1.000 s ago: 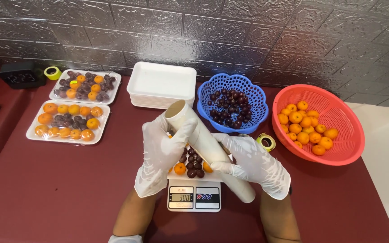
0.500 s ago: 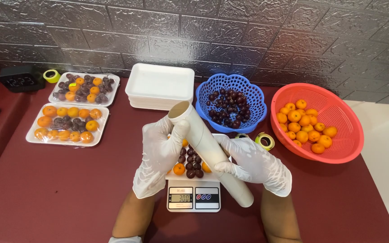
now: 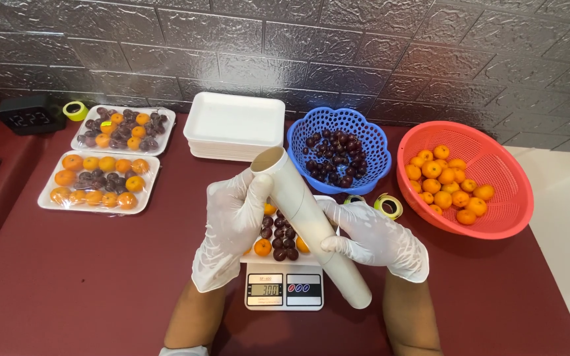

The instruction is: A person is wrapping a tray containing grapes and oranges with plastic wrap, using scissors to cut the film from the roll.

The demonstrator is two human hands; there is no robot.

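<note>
Both gloved hands keep hold of the roll point(image 3: 308, 221), barely shifted from a second ago: left hand point(image 3: 231, 231) fingers wrapped near its top, right hand point(image 3: 374, 238) clasping lower, above the fruit tray point(image 3: 278, 242) on the scale point(image 3: 284, 290).

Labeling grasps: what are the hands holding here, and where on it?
Both hold one cream cardboard tube. The left hand wraps its upper part, just below the open end; the right hand grips it lower down, fingers around the middle.
</note>
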